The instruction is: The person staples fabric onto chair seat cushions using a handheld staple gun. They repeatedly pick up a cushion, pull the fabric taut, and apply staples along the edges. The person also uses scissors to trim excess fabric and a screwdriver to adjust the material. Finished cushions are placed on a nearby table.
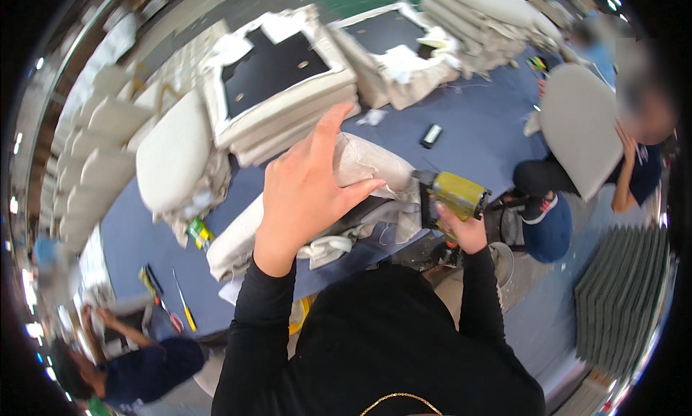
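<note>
A beige upholstered cushion (382,172) lies on the blue-covered table right in front of me, its fabric folded over the edge and loose cloth hanging at the near side. Over its left part is my left hand (303,182), index finger and thumb stretched wide apart; whether the palm presses on the cloth I cannot tell. My right hand (467,230) grips a yellow-green and black staple gun (459,191) by its handle. The tool's dark front end is at the cushion's right end; contact there is unclear.
Padded seats (288,121) with black undersides are stacked beyond my hands. A seat back (173,157), a green-yellow can (200,234) and a yellow-handled screwdriver (189,314) are at the left. A small black-and-white object (431,136) lies farther back. Co-workers sit at both sides, one holding a panel (580,124).
</note>
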Action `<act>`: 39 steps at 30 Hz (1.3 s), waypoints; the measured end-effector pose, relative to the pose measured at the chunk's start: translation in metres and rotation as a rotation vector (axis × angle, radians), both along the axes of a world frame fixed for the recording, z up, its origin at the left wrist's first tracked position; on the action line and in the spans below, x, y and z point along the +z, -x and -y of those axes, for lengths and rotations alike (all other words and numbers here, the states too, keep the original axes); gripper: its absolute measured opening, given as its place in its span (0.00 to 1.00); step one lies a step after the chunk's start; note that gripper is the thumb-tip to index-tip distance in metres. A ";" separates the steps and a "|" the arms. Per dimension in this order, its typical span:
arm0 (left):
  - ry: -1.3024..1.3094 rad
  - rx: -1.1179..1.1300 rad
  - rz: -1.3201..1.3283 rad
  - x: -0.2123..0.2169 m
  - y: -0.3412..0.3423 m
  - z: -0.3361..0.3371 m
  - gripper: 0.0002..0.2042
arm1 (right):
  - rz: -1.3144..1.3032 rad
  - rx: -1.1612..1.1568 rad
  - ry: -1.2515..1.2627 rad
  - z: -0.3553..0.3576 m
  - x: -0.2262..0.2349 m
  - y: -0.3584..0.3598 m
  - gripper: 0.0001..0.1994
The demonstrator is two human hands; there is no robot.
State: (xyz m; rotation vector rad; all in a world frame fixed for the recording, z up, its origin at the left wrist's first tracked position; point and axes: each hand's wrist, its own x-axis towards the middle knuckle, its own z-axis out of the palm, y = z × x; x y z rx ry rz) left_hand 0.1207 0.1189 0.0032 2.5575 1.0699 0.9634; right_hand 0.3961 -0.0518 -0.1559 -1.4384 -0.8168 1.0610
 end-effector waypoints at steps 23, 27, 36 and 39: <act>0.198 -0.098 0.271 -0.004 0.147 0.108 0.35 | 0.257 0.512 -0.339 -0.090 0.073 0.120 0.28; 0.211 0.221 0.369 -0.066 0.204 0.090 0.32 | 0.494 0.518 -0.503 -0.068 0.053 0.117 0.39; 1.315 0.321 1.512 -0.334 0.262 0.151 0.26 | -0.052 0.217 -0.237 -0.054 -0.059 -0.041 0.42; 1.408 -0.277 1.668 -0.272 0.233 0.118 0.29 | -0.243 -0.125 -0.299 -0.038 -0.060 -0.037 0.41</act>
